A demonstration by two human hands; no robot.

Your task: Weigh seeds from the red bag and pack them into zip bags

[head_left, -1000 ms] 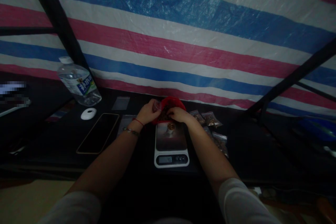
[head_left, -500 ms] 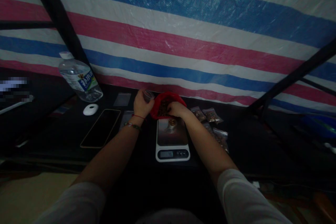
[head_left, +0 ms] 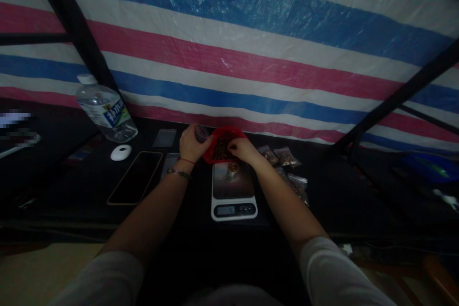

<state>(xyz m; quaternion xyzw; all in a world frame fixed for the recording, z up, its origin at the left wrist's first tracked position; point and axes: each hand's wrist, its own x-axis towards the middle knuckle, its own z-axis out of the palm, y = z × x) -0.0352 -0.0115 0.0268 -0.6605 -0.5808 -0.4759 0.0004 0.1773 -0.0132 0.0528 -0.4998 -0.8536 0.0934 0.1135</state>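
Observation:
A red bag (head_left: 224, 135) full of small brown pieces sits open behind a white kitchen scale (head_left: 233, 191). My left hand (head_left: 191, 144) is closed round a small clear cup beside the bag's left edge. Inside the bag's mouth, my right hand (head_left: 242, 150) is pinched among the brown pieces; what the fingers hold is too small to name. A small round container (head_left: 233, 168) with brown pieces stands on the scale's platform, just below my right hand.
Several small clear bags of brown pieces (head_left: 287, 167) lie right of the scale. A dark phone (head_left: 135, 182), a white oval object (head_left: 121, 152), a large water bottle (head_left: 106, 111) and empty clear bags (head_left: 164, 138) are at the left. A striped tarp (head_left: 251, 48) hangs behind.
My left hand lifted the clear cup off to the left of the bag and holds it there. My right hand stays in the bag's mouth.

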